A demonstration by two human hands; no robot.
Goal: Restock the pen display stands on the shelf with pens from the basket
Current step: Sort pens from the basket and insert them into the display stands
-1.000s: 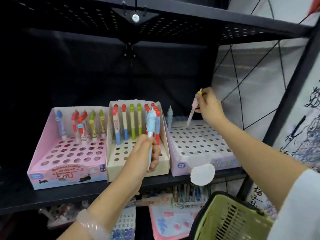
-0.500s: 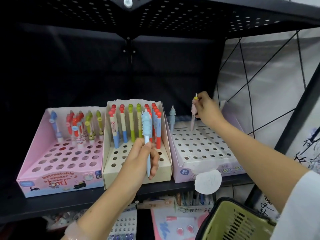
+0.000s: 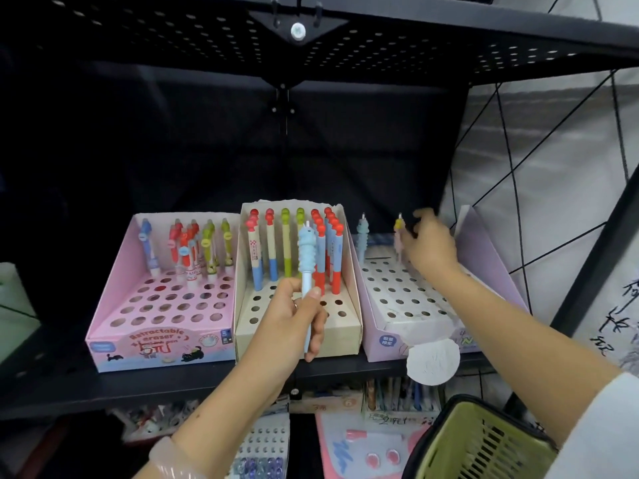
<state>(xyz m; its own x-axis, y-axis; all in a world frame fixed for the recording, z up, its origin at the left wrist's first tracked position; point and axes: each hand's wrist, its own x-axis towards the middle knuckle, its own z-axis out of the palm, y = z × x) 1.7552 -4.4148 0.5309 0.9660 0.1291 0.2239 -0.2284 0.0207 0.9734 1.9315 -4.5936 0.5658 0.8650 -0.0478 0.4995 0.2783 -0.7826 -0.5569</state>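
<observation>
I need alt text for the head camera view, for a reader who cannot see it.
A person's left hand holds a light blue pen upright before the beige stand, while the right hand reaches to a pink pen standing at the back of the lilac stand. A green basket sits lower right.

Left hand (image 3: 294, 316) grips light-blue pen (image 3: 306, 271) upright before beige stand (image 3: 349, 335). Right hand (image 3: 428, 243) at yellow-capped pink pen (image 3: 399, 240) standing in back row of lilac stand (image 3: 383, 344); grip blurred. Pink stand (image 3: 114, 340) left on shelf (image 3: 62, 385). Green basket (image 3: 449, 440) lower right.
</observation>
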